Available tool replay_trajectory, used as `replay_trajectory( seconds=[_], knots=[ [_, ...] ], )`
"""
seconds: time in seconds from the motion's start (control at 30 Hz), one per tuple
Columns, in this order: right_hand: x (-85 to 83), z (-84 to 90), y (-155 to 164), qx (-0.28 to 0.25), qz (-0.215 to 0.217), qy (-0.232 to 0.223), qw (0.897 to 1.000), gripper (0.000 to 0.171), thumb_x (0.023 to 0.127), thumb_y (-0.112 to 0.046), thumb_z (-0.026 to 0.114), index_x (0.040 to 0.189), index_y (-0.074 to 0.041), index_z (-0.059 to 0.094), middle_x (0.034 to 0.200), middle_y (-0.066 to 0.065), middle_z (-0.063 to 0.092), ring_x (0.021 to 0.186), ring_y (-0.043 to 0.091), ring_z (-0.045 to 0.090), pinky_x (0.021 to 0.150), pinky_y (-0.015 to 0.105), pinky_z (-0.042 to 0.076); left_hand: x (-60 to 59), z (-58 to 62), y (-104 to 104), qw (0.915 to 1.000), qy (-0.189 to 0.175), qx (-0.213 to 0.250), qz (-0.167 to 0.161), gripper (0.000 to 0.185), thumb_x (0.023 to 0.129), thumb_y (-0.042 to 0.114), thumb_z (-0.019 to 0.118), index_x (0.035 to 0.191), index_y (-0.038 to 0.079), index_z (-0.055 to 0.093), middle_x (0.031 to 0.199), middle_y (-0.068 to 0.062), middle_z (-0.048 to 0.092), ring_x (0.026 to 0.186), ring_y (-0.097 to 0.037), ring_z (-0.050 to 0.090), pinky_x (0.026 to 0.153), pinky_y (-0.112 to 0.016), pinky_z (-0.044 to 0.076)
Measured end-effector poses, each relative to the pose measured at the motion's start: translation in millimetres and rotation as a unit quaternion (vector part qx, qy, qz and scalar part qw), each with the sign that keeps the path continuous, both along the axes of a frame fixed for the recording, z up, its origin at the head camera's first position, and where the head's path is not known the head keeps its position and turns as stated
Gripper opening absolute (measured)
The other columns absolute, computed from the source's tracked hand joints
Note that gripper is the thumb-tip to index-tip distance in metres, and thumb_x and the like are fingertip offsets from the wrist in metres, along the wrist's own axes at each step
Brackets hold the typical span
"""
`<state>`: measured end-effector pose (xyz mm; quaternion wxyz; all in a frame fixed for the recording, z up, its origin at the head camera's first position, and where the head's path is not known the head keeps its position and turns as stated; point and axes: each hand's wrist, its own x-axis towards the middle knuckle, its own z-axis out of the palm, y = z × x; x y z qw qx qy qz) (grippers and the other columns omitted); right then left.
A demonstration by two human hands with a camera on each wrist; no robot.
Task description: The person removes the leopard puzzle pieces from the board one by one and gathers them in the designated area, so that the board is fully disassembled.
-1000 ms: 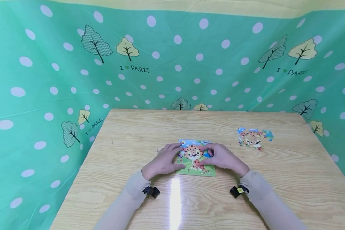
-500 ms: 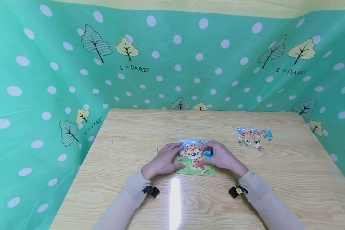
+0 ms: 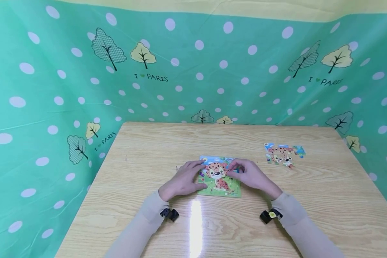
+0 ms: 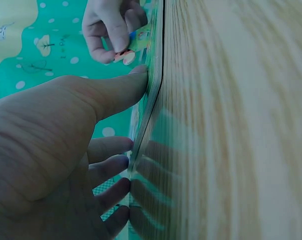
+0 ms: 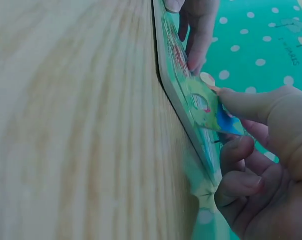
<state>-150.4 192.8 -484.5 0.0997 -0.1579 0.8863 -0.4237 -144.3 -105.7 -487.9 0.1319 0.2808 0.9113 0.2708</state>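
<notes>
A jigsaw puzzle board [image 3: 209, 192] with a spotted leopard cub picture lies flat on the table. My left hand [image 3: 183, 180] rests at its left side, thumb low and fingers higher up, all fairly straight. In the left wrist view the thumb [image 4: 118, 95] touches the board near its edge. My right hand [image 3: 253, 175], over the board's right part, pinches a puzzle piece [image 5: 208, 107] between thumb and fingers. The piece is green with some blue and orange, and stands tilted up from the board in the right wrist view.
A partly joined group of puzzle pieces [image 3: 280, 156] with a similar leopard face lies farther back on the right. A blue-green piece [image 3: 299, 151] lies beside it. The wooden table [image 3: 148, 143] ends at a green dotted cloth [image 3: 180, 82] behind and at the sides.
The right hand has shifted slightly right and tipped a puzzle piece up from the board's right part. The left hand keeps its place.
</notes>
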Motion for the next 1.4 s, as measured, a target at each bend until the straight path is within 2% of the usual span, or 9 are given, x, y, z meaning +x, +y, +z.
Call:
replay_trajectory(
  seconds=[0.07,0.2,0.57,0.83,0.93,1.17,1.4],
  knots=[
    [-0.2,-2.1,2.4,-0.002,-0.008,-0.005,1.000,0.007,0.097,-0.026,0.079,0.101,-0.021,0.076,0.094,-0.003,0.072,0.073,0.015,0.056,0.064,0.025,0.046,0.2,0.5,0.0,1.0000,0.000,0.001,-0.001,0.080,0.097,0.045,0.075,0.162,0.008,0.045,0.175,-0.009,0.032,0.161,-0.037,0.028,0.130,-0.065,0.024],
    [-0.6,-5.3,6.8,0.002,-0.018,-0.013,1.000,0.009,0.099,-0.027,0.077,0.104,-0.020,0.079,0.095,-0.004,0.074,0.083,0.017,0.062,0.073,0.026,0.050,0.5,1.5,0.1,1.0000,-0.002,-0.001,0.001,0.080,0.097,0.045,0.075,0.162,0.008,0.045,0.175,-0.009,0.032,0.161,-0.036,0.028,0.130,-0.065,0.024],
    [-2.1,-6.3,17.0,-0.011,-0.058,-0.024,0.998,0.023,0.100,-0.031,0.076,0.112,-0.011,0.079,0.100,0.004,0.079,0.088,0.015,0.069,0.078,0.025,0.053,0.0,1.5,0.8,1.0000,-0.004,-0.004,0.005,0.080,0.097,0.046,0.075,0.162,0.010,0.045,0.175,-0.008,0.032,0.161,-0.036,0.028,0.131,-0.064,0.023],
    [-4.5,-4.7,26.0,-0.029,-0.096,-0.039,0.994,0.036,0.096,-0.036,0.080,0.120,-0.009,0.076,0.100,0.002,0.080,0.090,0.015,0.072,0.085,0.025,0.055,-0.4,2.0,1.2,1.0000,-0.003,0.000,0.005,0.079,0.097,0.044,0.076,0.161,0.008,0.046,0.175,-0.009,0.032,0.161,-0.037,0.029,0.131,-0.063,0.024],
    [-4.9,-4.9,30.4,-0.039,-0.113,-0.042,0.992,0.040,0.094,-0.039,0.082,0.118,-0.008,0.075,0.098,0.004,0.079,0.087,0.015,0.070,0.079,0.023,0.055,-0.8,1.7,1.3,1.0000,-0.003,-0.001,0.005,0.079,0.097,0.045,0.076,0.161,0.008,0.046,0.175,-0.009,0.032,0.161,-0.037,0.028,0.131,-0.063,0.024],
    [-6.4,-6.3,44.6,-0.052,-0.137,-0.048,0.988,0.040,0.093,-0.041,0.083,0.110,-0.005,0.075,0.087,0.008,0.074,0.064,0.012,0.058,0.056,0.025,0.051,-1.0,0.6,0.7,1.0000,-0.005,-0.005,0.005,0.080,0.097,0.047,0.075,0.162,0.010,0.045,0.175,-0.008,0.031,0.162,-0.036,0.028,0.131,-0.064,0.023],
    [-6.6,-6.0,58.7,-0.061,-0.141,-0.045,0.987,0.041,0.097,-0.038,0.079,0.113,-0.001,0.075,0.081,0.009,0.073,0.058,0.011,0.058,0.053,0.026,0.052,0.0,-0.2,-0.2,1.0000,-0.001,0.001,0.002,0.081,0.097,0.047,0.075,0.162,0.009,0.045,0.175,-0.009,0.032,0.161,-0.037,0.028,0.130,-0.066,0.023]
  ],
)
